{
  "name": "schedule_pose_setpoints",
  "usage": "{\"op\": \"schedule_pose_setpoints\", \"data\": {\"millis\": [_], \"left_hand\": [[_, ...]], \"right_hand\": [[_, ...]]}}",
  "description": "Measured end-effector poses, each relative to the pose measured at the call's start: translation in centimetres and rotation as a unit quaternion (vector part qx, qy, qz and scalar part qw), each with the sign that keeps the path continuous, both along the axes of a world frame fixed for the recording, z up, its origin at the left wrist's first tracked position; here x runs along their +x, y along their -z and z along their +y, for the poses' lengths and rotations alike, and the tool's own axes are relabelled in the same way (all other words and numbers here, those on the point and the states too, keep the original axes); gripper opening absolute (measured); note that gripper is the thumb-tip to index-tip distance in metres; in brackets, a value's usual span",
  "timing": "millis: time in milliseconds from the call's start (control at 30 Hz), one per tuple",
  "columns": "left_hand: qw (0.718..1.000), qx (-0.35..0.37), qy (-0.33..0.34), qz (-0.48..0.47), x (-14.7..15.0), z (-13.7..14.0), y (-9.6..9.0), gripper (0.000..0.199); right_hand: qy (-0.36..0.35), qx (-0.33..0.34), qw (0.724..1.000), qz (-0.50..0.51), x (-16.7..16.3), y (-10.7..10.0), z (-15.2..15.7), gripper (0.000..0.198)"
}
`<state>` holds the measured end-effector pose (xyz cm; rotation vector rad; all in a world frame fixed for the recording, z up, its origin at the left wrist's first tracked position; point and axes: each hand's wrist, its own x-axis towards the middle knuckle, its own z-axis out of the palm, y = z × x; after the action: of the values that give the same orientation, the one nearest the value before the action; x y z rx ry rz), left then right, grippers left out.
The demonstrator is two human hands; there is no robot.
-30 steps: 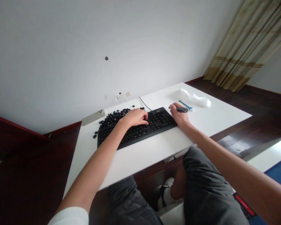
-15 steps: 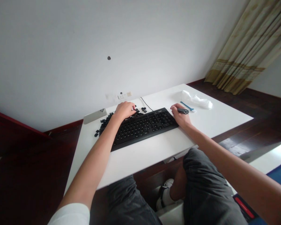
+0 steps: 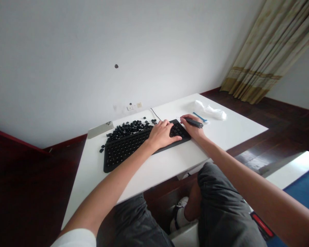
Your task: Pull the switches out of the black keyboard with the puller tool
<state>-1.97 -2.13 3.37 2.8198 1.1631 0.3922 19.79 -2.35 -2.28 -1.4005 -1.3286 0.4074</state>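
A black keyboard (image 3: 126,149) with its keycaps off over much of its face lies slantwise on the white table. My left hand (image 3: 161,134) rests over its right-hand part, thumb and fingers spread, hiding the keys beneath. At the keyboard's right end, my right hand (image 3: 193,127) is closed around a keycap puller (image 3: 194,122) with a black handle; thin pale wire shows beyond the fingertips. Behind the keyboard lies a heap of loose black keycaps (image 3: 130,128), a few of them scattered near its left end.
A phone (image 3: 99,130) lies at the table's back left corner. To the right are a blue brush (image 3: 200,117) and a crumpled clear plastic bag (image 3: 211,111). The keyboard's cable (image 3: 155,114) runs towards the wall. My knees are below the table's (image 3: 144,181) front edge.
My left hand has come from the keycap heap rightward and nearer, onto the keyboard, its fingers now spread. My right hand still grips the puller, turned slightly. The view has shifted a little.
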Motion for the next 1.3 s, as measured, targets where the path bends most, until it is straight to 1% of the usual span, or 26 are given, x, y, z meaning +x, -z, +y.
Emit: {"op": "schedule_pose_setpoints", "data": {"millis": [33,100,233,400,500,600,667,733,800,900,1000,1067,1200,1300], "left_hand": [[1.0,0.011,0.002,0.008,0.8,-0.8,0.6,0.073],[0.999,0.027,-0.008,0.021,1.6,-1.8,1.5,0.073],[0.998,0.037,-0.045,0.019,1.9,-2.3,2.6,0.066],[0.998,0.029,-0.058,0.015,1.9,-2.5,3.0,0.067],[0.997,0.027,-0.064,0.023,2.2,-2.7,2.8,0.064],[0.997,0.029,-0.065,0.03,2.3,-2.8,2.6,0.063],[0.997,0.031,-0.062,0.028,2.2,-2.7,2.7,0.065],[0.998,0.033,-0.057,0.022,2.1,-2.7,2.8,0.068],[0.998,0.034,-0.052,0.016,2.0,-2.6,3.0,0.07],[0.998,0.036,-0.053,0.01,1.9,-2.5,3.3,0.066],[0.997,0.047,-0.053,0.008,1.9,-2.5,3.5,0.062],[0.997,0.056,-0.051,0.013,1.9,-2.6,3.5,0.063],[0.997,0.061,-0.05,0.024,1.9,-2.7,3.4,0.067],[0.997,0.06,-0.047,0.021,1.9,-2.7,3.5,0.065]], "right_hand": [[-0.005,0.004,1.0,0.001,0.1,0.0,0.0,0.031],[-0.013,0.001,1.0,0.005,0.1,0.0,0.1,0.032],[-0.038,-0.024,0.999,0.011,0.2,0.0,0.2,0.033],[-0.093,-0.068,0.992,0.05,0.7,-0.5,-0.4,0.04],[-0.156,-0.104,0.98,0.072,1.6,-1.0,-0.5,0.044],[-0.215,-0.136,0.967,0.018,2.7,-1.7,0.1,0.043],[-0.238,-0.146,0.959,-0.055,3.3,-2.4,0.8,0.042],[-0.261,-0.157,0.945,-0.121,3.7,-3.2,1.5,0.042],[-0.29,-0.176,0.928,-0.157,3.9,-4.2,2.2,0.042],[-0.316,-0.191,0.909,-0.195,3.5,-5.7,3.0,0.038],[-0.32,-0.188,0.895,-0.246,2.9,-7.0,3.7,0.031],[-0.319,-0.185,0.89,-0.267,2.5,-7.5,3.9,0.027],[-0.293,-0.175,0.891,-0.299,2.3,-7.6,3.6,0.028],[-0.279,-0.168,0.897,-0.3,2.4,-7.3,3.1,0.031]]}}
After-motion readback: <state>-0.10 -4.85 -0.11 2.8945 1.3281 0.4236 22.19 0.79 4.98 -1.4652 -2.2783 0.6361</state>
